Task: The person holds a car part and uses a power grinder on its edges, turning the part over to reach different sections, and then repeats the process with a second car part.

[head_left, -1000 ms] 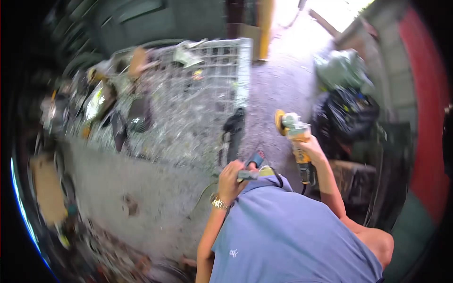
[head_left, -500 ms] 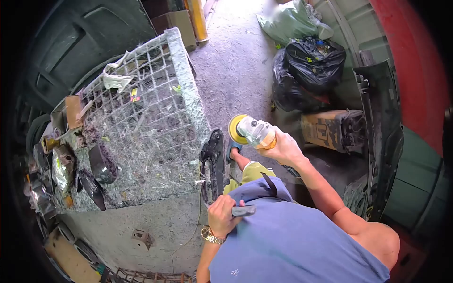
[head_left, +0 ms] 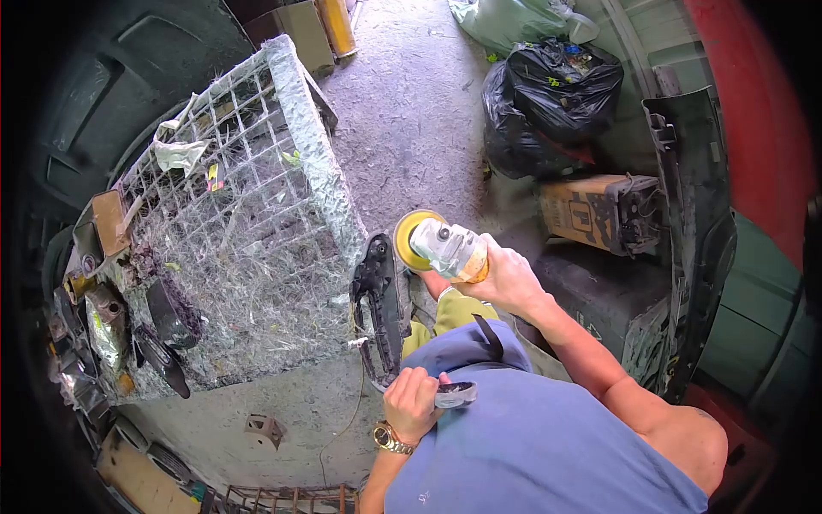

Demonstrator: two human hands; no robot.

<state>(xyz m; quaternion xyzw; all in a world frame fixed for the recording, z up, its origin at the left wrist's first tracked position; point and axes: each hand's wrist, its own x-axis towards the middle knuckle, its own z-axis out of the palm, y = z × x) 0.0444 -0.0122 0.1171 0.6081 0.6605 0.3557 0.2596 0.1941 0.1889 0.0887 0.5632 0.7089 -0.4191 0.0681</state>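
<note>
My right hand [head_left: 507, 281] is wrapped round the body of an angle grinder [head_left: 447, 250], whose yellow disc [head_left: 411, 236] is right beside the upper end of a long black plastic part [head_left: 375, 295]. That part has openings along it and runs down to my left hand [head_left: 411, 403], which is closed on its lower end, with a watch [head_left: 390, 439] at the wrist. A grey-edged end piece [head_left: 455, 395] sticks out past my left thumb; the palm hides how it joins. The part overlaps the edge of a dusty, fibre-covered grid-top table [head_left: 282, 283].
Dark plastic pieces [head_left: 175, 313], a cardboard piece [head_left: 110, 223] and a pale cloth strip [head_left: 180, 156] lie on the table. Beyond stand a black rubbish bag [head_left: 556, 103] and a printed box [head_left: 591, 214]. Dark panels [head_left: 689, 223] lean at the right.
The grinder has come left, closer to the black part. The part's end by my left thumb has turned slightly. The whole view has shifted a little, with the table moving left and up.
</note>
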